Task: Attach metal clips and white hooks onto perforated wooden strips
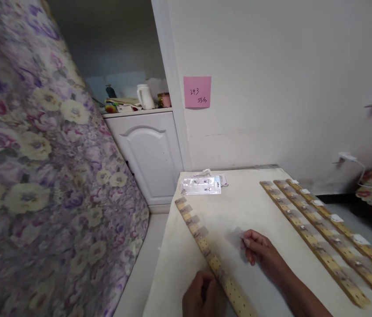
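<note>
A long wooden strip with small holes and clear pockets lies slanted across the near left of a white table. My left hand rests curled against the strip's near end at the bottom edge. My right hand lies on the table just right of the strip, fingers curled with the tips pinched together; what they hold, if anything, is too small to make out. A clear plastic packet holding small metal pieces lies at the table's far left corner.
Three more wooden strips with clips and white tags lie side by side on the table's right. A floral mattress stands on the left. A white cabinet with a jug sits behind. A pink note hangs on the wall.
</note>
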`<state>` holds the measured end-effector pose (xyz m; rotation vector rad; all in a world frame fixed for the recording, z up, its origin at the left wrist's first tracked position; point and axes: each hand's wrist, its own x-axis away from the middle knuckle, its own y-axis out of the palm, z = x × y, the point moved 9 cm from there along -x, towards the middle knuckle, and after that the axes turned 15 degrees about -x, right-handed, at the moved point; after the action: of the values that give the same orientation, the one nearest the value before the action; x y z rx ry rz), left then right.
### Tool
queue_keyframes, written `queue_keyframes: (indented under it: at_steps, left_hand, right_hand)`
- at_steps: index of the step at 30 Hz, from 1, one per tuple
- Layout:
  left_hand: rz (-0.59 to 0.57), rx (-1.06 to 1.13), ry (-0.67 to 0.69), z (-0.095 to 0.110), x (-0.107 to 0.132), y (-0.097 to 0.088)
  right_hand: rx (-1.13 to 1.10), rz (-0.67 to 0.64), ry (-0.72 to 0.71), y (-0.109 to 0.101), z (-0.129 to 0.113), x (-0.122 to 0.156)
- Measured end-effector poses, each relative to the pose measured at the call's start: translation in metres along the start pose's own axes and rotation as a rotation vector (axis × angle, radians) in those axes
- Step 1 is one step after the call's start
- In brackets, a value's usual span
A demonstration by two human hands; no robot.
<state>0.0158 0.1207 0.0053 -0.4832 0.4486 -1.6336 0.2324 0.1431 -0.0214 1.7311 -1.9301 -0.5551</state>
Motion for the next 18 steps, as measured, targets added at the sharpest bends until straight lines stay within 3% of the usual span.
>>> queue_keyframes:
  at_steps: [4,8,12,18]
  left_hand:
    - [-0.031,0.041,0.052,0.004,0.007,0.000]
    - [-0.116,0.095,0.079,0.007,0.014,0.014]
    - [-0.218,0.119,0.078,0.011,0.022,0.030]
    - [-0.306,0.048,0.071,0.017,0.030,0.039]
  right_hand:
    - [-0.039,-0.057,0.093,0.009,0.015,0.031]
    - [0.042,-0.121,0.132,0.012,0.025,0.051]
    - [0.130,-0.194,0.150,0.016,0.028,0.061]
    - [0.225,-0.281,0.199,0.026,0.027,0.065]
